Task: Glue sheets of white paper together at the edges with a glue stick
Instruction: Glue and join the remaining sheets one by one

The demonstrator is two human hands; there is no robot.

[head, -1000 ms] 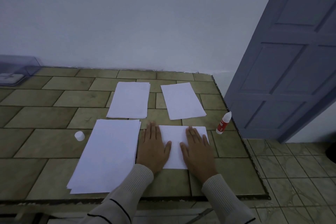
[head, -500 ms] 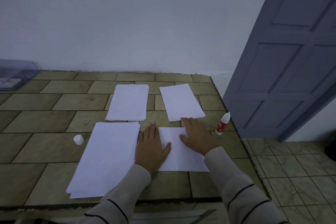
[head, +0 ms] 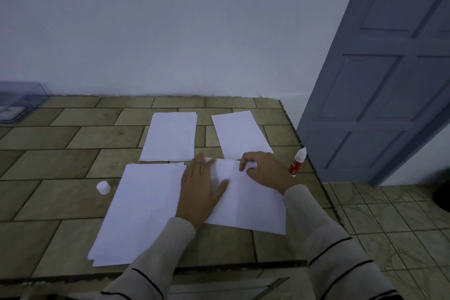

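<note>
Our left hand (head: 202, 192) lies flat with its fingers spread. It presses down the left edge of the near sheet (head: 248, 204) of white paper. Our right hand (head: 266, 170) has its fingers curled and pinches the far edge of that same sheet, at 12 o'clock on it. The picture is a bit blurry there.

The glue stick (head: 295, 162) stands upright at 3 o'clock from our right hand, close to the edge of the tiled surface (head: 60, 153). A small white cap (head: 103, 187) sits at 9 o'clock from our left hand, past the big pile (head: 141, 212) of paper. At 12 o'clock from our hands lie a smaller pile (head: 170, 137) and a far sheet (head: 239, 134), side by side but apart.
</note>
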